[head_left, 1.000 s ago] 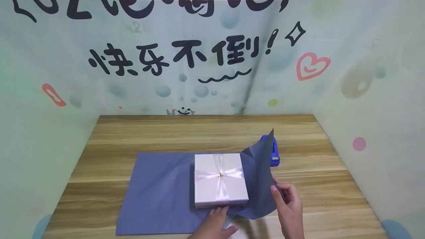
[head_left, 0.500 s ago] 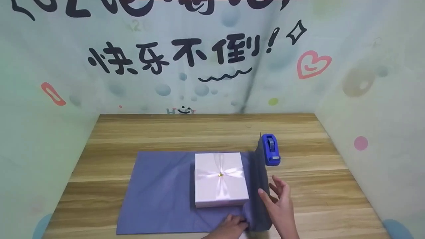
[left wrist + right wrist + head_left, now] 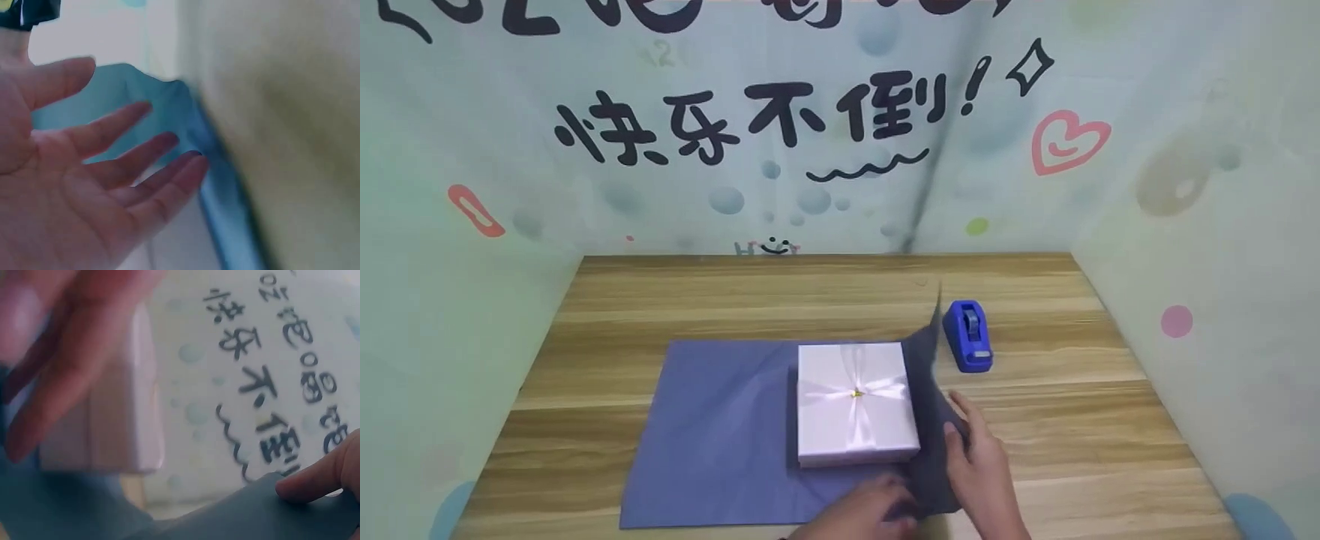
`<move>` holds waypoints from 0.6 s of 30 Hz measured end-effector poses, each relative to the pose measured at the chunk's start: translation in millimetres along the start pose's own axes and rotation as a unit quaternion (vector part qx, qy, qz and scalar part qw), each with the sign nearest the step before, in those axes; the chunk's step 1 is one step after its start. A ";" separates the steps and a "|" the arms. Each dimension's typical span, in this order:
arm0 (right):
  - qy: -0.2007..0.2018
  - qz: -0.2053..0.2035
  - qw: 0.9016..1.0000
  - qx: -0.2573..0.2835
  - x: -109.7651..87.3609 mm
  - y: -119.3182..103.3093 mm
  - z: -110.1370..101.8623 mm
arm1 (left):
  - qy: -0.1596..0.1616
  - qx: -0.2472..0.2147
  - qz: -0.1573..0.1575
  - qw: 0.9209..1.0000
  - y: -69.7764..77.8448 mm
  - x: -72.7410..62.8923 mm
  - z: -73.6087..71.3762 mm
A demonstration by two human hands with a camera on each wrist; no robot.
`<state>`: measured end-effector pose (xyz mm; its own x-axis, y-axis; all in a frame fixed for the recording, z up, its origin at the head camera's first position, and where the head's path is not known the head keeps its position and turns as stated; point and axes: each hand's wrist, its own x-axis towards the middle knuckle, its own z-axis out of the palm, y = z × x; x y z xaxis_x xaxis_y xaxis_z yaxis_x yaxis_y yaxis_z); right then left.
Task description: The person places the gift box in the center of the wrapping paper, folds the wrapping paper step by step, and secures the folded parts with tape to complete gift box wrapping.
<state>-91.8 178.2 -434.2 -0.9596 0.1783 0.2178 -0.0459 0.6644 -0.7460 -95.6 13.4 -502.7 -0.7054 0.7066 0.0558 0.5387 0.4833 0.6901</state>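
A square pale pink gift box [image 3: 856,420] with a satin ribbon crossed on its lid sits on a sheet of blue-purple wrapping paper [image 3: 712,442]. My right hand [image 3: 982,465] pinches the right part of the paper, which stands raised beside the box; its thumb [image 3: 309,481] lies on the paper in the right wrist view. My left hand [image 3: 862,510], blurred, is low in front of the box at the paper's near edge. In the left wrist view its fingers [image 3: 126,118] are spread and relaxed, with nothing held, and the paper shows behind them.
A blue tape dispenser [image 3: 969,336] stands to the right, behind the raised paper. The wooden table [image 3: 585,322] meets a printed backdrop [image 3: 675,202] at the back, with pale walls on both sides.
The right hand has brought the paper's right side left towards the box, so the tape dispenser now shows whole. The left hand has shifted right along the near edge.
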 end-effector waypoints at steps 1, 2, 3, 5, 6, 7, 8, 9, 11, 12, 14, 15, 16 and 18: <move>0.007 -0.030 0.999 -0.017 -1.0 -5.1 3.2 | 0.039 -0.037 0.000 0.999 -0.3 -0.6 -6.7; 0.012 -0.061 0.997 -0.035 -2.0 -9.8 7.0 | 0.081 -0.069 0.002 0.994 -1.5 -0.5 -14.3; 0.014 -0.089 0.994 -0.054 -2.9 -14.5 11.1 | 0.125 -0.089 0.007 0.988 -3.5 0.3 -22.0; 0.014 -0.137 0.987 -0.087 -4.3 -24.8 22.0 | 0.204 -0.106 -0.006 0.973 -9.5 1.4 -39.5; 0.010 -0.153 0.983 -0.100 -4.8 -29.7 28.0 | 0.238 -0.104 -0.018 0.965 -13.5 2.3 -47.5; 0.002 -0.164 0.980 -0.114 -5.4 -34.5 34.2 | 0.267 -0.092 -0.035 0.959 -17.8 3.0 -54.7; -0.005 -0.175 0.976 -0.129 -6.2 -38.8 40.6 | 0.287 -0.084 -0.056 0.952 -22.3 3.5 -61.1; -0.015 -0.180 0.973 -0.144 -7.0 -42.8 47.1 | 0.300 -0.084 -0.080 0.947 -26.6 3.7 -66.5; -0.034 -0.192 0.966 -0.171 -8.3 -48.7 59.9 | 0.306 -0.079 -0.131 0.940 -35.7 4.6 -73.4; -0.043 -0.199 0.962 -0.184 -9.3 -50.5 65.6 | 0.298 -0.094 -0.155 0.937 -40.0 5.5 -75.5; -0.051 -0.217 0.953 -0.205 -11.6 -51.5 75.6 | 0.277 -0.124 -0.188 0.934 -47.5 7.5 -76.3; -0.060 -0.222 0.950 -0.213 -12.8 -51.5 79.2 | 0.265 -0.139 -0.199 0.933 -51.3 9.0 -75.6; -0.066 -0.229 0.946 -0.220 -14.0 -51.1 82.1 | 0.255 -0.153 -0.207 0.932 -55.0 10.3 -74.5; -0.089 -0.236 0.941 -0.224 -16.3 -50.0 85.5 | 0.244 -0.178 -0.214 0.929 -62.1 12.4 -70.9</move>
<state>-97.6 80.0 -454.2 -0.8949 -0.3120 0.3192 -0.3957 0.8854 -0.2439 -170.5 -44.5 -493.7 -0.9915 0.1292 -0.0181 0.0359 0.4032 0.9144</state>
